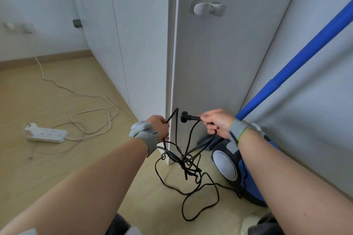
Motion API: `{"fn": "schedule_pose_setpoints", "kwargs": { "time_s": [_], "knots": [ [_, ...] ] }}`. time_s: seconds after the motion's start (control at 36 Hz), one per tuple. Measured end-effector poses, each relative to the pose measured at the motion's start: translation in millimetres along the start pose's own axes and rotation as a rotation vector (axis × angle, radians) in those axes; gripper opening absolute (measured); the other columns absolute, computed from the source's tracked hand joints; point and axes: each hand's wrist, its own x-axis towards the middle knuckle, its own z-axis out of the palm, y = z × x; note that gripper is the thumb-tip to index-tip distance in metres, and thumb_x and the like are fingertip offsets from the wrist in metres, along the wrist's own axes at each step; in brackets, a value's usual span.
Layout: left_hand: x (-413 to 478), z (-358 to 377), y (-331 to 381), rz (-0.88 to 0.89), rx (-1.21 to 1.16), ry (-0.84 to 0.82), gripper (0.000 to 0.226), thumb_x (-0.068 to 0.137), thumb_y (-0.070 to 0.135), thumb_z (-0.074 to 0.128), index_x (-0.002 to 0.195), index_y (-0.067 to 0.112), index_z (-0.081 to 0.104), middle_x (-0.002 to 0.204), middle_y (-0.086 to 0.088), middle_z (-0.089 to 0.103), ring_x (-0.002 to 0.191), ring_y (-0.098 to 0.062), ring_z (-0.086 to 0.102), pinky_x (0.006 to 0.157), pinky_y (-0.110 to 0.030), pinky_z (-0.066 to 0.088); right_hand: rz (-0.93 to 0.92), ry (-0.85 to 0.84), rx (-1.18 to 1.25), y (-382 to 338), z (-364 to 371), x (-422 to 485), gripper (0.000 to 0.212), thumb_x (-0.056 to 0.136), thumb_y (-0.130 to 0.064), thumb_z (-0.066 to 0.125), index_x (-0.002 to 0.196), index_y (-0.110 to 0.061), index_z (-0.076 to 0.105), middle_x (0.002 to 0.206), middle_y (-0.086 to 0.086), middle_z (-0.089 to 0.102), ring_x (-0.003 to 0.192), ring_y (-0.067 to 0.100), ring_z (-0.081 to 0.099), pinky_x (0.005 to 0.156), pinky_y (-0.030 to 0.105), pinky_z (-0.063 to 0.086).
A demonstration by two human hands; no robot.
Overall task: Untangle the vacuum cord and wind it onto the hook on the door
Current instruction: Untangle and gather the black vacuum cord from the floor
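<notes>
The door [219,59] stands in front of you, grey and slightly ajar, with the hook [209,8] high on its face, well above your hands. Below to the right, the blue vacuum [235,166] sits on the floor [57,105] near the door's foot, its blue wand [298,57] leaning up to the right.

The black vacuum cord [188,164] hangs between your hands and drops into a knotted clump just beside the vacuum, with loose loops spilling onto the floor below it. It looks light and limp, yet springy enough to kink, so expect the loops to twist back on themselves.

Your left hand [157,127] has its fingers closed around a bent stretch of cord. Your right hand [216,123] has its fingers closed on the cord just behind the plug [186,116]. That plug end is probably the best place to hold: feed it back through the clump loop by loop, gripping the cord body, not the prongs.
</notes>
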Motion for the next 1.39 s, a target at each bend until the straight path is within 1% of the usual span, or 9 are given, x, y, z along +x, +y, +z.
{"fn": "schedule_pose_setpoints", "kwargs": {
  "time_s": [0.06,0.14,0.25,0.42,0.67,0.75,0.97,1.25,1.39],
  "knots": [
    [6.5,-0.5,-4.0,0.012,0.145,0.050,0.014,0.089,0.019,0.050,0.079,0.016,0.060,0.065,-0.013,0.065,0.058,-0.031,0.065,0.067,-0.046,0.059,-0.001,-0.048,0.019,-3.2,2.1,-3.0,0.022,0.094,0.005,0.042,0.111,0.008,0.055,0.061,0.007,0.035,0.028,0.004,0.023,0.035,0.016,0.021],
    [0.3,-4.8,-0.9,0.045,0.686,0.042,0.021,0.081,0.022,0.048,0.099,0.023,0.059,0.084,0.001,0.065,0.080,-0.024,0.063,0.077,-0.032,0.053,-0.023,-0.098,0.112,-7.6,6.1,-5.9,0.019,0.095,0.005,0.037,0.100,0.005,0.056,0.061,0.006,0.034,0.029,0.004,0.024,0.036,0.017,0.022],
    [-14.1,-2.5,6.1,0.079,1.044,0.001,0.030,0.088,0.014,0.053,0.117,0.020,0.043,0.110,0.003,0.051,0.099,-0.020,0.053,0.075,-0.030,0.034,-0.041,-0.124,0.278,-10.7,10.3,-4.6,0.031,0.096,0.005,0.033,0.122,0.012,0.046,0.063,0.006,0.034,0.027,0.003,0.024,0.034,0.014,0.023],
    [-19.0,9.8,4.7,0.270,1.000,0.043,0.048,0.078,0.003,0.060,0.119,0.013,0.037,0.118,-0.006,0.043,0.106,-0.025,0.048,0.081,-0.034,0.048,-0.076,-0.125,0.435,-18.2,7.3,-8.2,0.027,0.096,0.003,0.030,0.078,-0.002,0.049,0.063,0.006,0.032,0.026,0.003,0.024,0.034,0.012,0.024],
    [-28.6,26.6,-8.8,0.322,1.073,-0.292,0.050,0.081,0.028,0.046,0.130,0.040,0.045,0.135,0.006,0.041,0.113,-0.021,0.054,0.094,-0.039,0.046,-0.093,-0.056,0.570,-18.7,5.7,-5.2,0.028,0.097,0.000,0.032,0.074,-0.006,0.046,0.060,0.004,0.034,0.024,0.004,0.024,0.034,0.010,0.023],
    [-30.3,34.3,-15.9,0.308,1.109,-0.431,0.044,0.084,0.035,0.048,0.127,0.029,0.050,0.127,0.000,0.056,0.109,-0.024,0.057,0.092,-0.037,0.049,-0.088,-0.045,0.649,-18.9,5.0,-3.5,0.030,0.098,-0.001,0.032,0.071,-0.008,0.043,0.057,0.003,0.036,0.024,0.005,0.024,0.034,0.011,0.023],
    [-27.5,38.7,-19.4,0.399,1.438,-0.447,0.045,0.081,0.059,0.055,0.121,0.038,0.056,0.120,0.007,0.054,0.108,-0.020,0.054,0.084,-0.033,0.044,-0.085,0.029,0.748,-19.5,0.3,-4.6,0.033,0.098,-0.001,0.031,0.067,-0.009,0.040,0.059,0.002,0.034,0.024,0.006,0.023,0.035,0.012,0.022],
    [-18.8,17.6,-15.5,0.285,1.097,-0.498,0.023,0.084,0.033,0.066,0.102,0.020,0.069,0.099,0.002,0.065,0.093,-0.019,0.059,0.085,-0.031,0.050,-0.070,0.076,0.565,-19.5,-14.6,-2.6,0.020,0.096,-0.015,0.044,0.077,-0.013,0.050,0.039,-0.008,0.036,0.024,0.004,0.021,0.031,0.015,0.017],
    [-27.3,11.7,-1.9,0.115,0.934,-0.634,0.029,0.092,0.015,0.044,0.094,0.010,0.072,0.084,0.002,0.066,0.077,-0.008,0.052,0.080,-0.023,0.044,-0.119,0.173,0.387,-13.1,-17.7,1.3,0.019,0.097,-0.013,0.044,0.083,-0.009,0.057,0.045,-0.005,0.029,0.024,0.004,0.019,0.031,0.014,0.016]
  ]
}}
